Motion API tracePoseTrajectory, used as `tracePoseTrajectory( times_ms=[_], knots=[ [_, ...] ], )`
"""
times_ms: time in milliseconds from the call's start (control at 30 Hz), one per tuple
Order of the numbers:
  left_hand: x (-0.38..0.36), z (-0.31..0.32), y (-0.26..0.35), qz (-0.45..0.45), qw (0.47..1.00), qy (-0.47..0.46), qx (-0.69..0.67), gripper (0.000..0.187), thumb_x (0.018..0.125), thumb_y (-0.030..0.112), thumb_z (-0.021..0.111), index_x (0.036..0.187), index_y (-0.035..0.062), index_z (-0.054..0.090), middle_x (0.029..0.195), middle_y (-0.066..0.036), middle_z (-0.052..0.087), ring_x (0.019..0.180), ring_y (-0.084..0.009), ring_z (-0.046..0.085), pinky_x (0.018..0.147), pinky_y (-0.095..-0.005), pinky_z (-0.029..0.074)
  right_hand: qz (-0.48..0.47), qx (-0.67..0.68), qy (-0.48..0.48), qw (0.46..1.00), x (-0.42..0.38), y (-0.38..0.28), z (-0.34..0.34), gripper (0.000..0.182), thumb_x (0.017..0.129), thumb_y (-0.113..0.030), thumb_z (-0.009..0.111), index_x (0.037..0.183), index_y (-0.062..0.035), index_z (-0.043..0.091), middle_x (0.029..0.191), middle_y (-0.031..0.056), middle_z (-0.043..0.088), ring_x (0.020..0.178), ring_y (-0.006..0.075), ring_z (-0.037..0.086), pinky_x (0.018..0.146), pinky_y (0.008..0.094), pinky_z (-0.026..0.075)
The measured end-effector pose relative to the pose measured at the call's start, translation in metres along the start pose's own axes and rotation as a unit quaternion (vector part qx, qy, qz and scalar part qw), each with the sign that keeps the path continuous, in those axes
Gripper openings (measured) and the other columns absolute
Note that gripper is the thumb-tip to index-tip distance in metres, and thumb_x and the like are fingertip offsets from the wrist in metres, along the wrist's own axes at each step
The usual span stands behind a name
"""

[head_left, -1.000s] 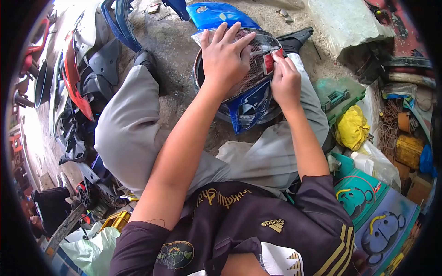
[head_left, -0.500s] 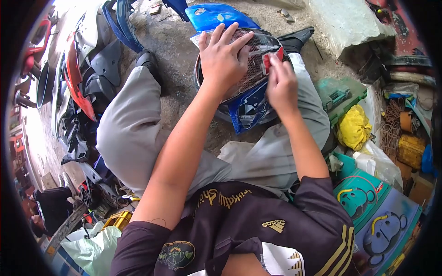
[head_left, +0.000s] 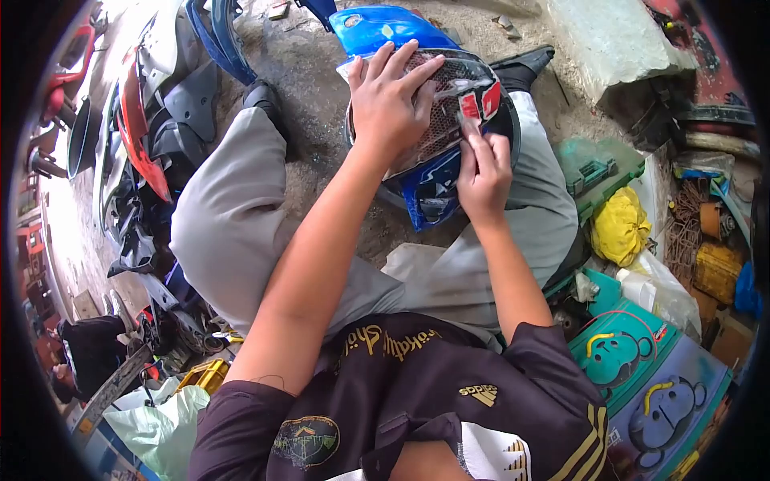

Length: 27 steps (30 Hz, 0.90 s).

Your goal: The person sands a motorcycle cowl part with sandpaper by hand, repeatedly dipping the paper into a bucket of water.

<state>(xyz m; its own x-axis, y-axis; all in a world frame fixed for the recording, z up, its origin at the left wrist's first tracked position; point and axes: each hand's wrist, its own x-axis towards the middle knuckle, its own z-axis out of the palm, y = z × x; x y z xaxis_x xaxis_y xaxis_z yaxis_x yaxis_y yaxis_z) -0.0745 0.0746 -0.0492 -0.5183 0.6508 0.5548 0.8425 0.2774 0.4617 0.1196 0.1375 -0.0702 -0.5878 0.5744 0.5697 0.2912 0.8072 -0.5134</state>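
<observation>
1. In the head view, my left hand (head_left: 391, 104) is spreading wide over the mesh (head_left: 427, 146), its palm and fingers lying flat on the upper left part. I am probably pressing there to stop the piece from shifting.
2. My right hand (head_left: 486, 172) is reaching in from the lower right, its fingers drawn narrow and pointing at the lower edge of the red stickers (head_left: 479, 103). Whether those fingertips are pinching something thin, I cannot tell; this grouping seems suited to small, close work.
3. The blue panel (head_left: 393, 29) is sticking out beyond the mesh on the far side, and the blue trim (head_left: 433, 197) is pointing back towards me. Everything is sitting on a dark round support (head_left: 514, 132), which seems to be raising it within reach.
4. My legs (head_left: 233, 208) are bending outwards on either side, leaving the work between them above the floor (head_left: 309, 120).
5. On my right, the green case (head_left: 589, 172) and the yellow bag (head_left: 620, 227) are lying just beside my leg, seemingly out of my arms' way.
</observation>
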Motion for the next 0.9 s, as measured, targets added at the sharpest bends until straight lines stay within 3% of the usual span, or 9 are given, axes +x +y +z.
tracePoseTrajectory(
  times_ms=[100,300,433,467,567,600,733,833,900],
  knots=[
    [-0.008,0.002,0.004,0.002,1.000,-0.004,0.007,0.040,0.099,0.030,0.069,0.138,0.0364,0.078,0.152,-0.007,0.067,0.146,-0.0358,0.055,0.126,-0.0586,0.028,0.017,0.027,0.007,0.999,0.019,-0.002,-0.004,0.023,0.097,-0.005,0.073,0.120,-0.0016,0.074,0.109,0.0178,0.060,0.095,0.0359,0.064,0.084,0.0464,0.054],
    [-0.002,-0.006,0.005,0.013,1.000,-0.004,0.027,0.043,0.098,0.034,0.070,0.140,0.0368,0.075,0.154,-0.008,0.066,0.145,-0.0357,0.056,0.124,-0.0593,0.030,0.027,-0.034,0.032,0.999,0.012,-0.011,0.007,0.030,0.094,-0.009,0.080,0.122,-0.0022,0.070,0.118,0.0219,0.060,0.107,0.0412,0.062,0.093,0.0503,0.051],
    [0.019,-0.027,0.011,-0.037,0.994,-0.086,0.060,0.057,0.090,0.055,0.077,0.143,0.0333,0.074,0.142,-0.008,0.069,0.131,-0.0351,0.061,0.112,-0.0570,0.042,0.134,-0.016,0.075,0.988,-0.019,-0.019,0.006,0.022,0.101,-0.009,0.071,0.120,0.0013,0.066,0.114,0.0224,0.059,0.107,0.0420,0.060,0.094,0.0520,0.049],
    [0.025,-0.025,0.005,-0.031,0.991,-0.099,0.085,0.074,0.082,0.069,0.080,0.145,0.0308,0.073,0.139,-0.008,0.067,0.128,-0.0346,0.061,0.108,-0.0564,0.044,0.158,-0.011,0.087,0.984,-0.028,-0.026,0.003,0.021,0.102,-0.009,0.069,0.119,0.0019,0.065,0.113,0.0224,0.059,0.106,0.0422,0.060,0.094,0.0521,0.049],
    [0.046,-0.038,0.001,-0.021,0.978,-0.171,0.119,0.082,0.077,0.077,0.081,0.141,0.0268,0.074,0.144,-0.011,0.063,0.132,-0.0349,0.060,0.110,-0.0584,0.042,0.233,0.043,0.124,0.964,-0.065,-0.034,0.010,0.021,0.105,-0.010,0.065,0.122,0.0023,0.063,0.114,0.0220,0.058,0.107,0.0424,0.058,0.096,0.0509,0.048],
    [0.052,-0.025,-0.014,0.024,0.980,-0.169,0.103,0.094,0.069,0.083,0.083,0.142,0.0242,0.071,0.147,-0.012,0.061,0.141,-0.0355,0.056,0.113,-0.0615,0.040,0.265,0.063,0.128,0.954,-0.072,-0.040,0.011,0.021,0.105,-0.009,0.063,0.123,0.0031,0.061,0.117,0.0223,0.057,0.110,0.0424,0.058,0.098,0.0496,0.049],
    [0.085,-0.023,-0.032,0.041,0.959,-0.281,0.020,0.111,0.062,0.084,0.086,0.153,0.0257,0.061,0.151,-0.011,0.060,0.153,-0.0344,0.045,0.116,-0.0692,0.034,0.243,0.069,0.161,0.954,-0.062,-0.033,0.021,0.025,0.104,-0.008,0.065,0.125,0.0037,0.061,0.122,0.0221,0.055,0.114,0.0415,0.058,0.100,0.0494,0.050],
    [0.093,-0.037,-0.023,0.061,0.942,-0.310,0.111,0.114,0.059,0.092,0.081,0.147,0.0210,0.068,0.152,-0.011,0.061,0.153,-0.0359,0.045,0.118,-0.0755,0.030,0.213,0.057,0.151,0.964,-0.055,-0.031,0.027,0.029,0.102,-0.006,0.066,0.129,0.0032,0.062,0.123,0.0211,0.054,0.117,0.0416,0.059,0.103,0.0496,0.050],
    [0.092,-0.038,-0.025,0.030,0.921,-0.345,0.177,0.124,0.059,0.103,0.070,0.150,0.0184,0.068,0.157,-0.016,0.058,0.155,-0.0354,0.043,0.119,-0.0782,0.027,0.220,0.082,0.157,0.959,-0.048,-0.033,0.029,0.034,0.100,-0.006,0.071,0.131,0.0030,0.062,0.124,0.0203,0.054,0.117,0.0417,0.060,0.104,0.0493,0.050]
  ],
)
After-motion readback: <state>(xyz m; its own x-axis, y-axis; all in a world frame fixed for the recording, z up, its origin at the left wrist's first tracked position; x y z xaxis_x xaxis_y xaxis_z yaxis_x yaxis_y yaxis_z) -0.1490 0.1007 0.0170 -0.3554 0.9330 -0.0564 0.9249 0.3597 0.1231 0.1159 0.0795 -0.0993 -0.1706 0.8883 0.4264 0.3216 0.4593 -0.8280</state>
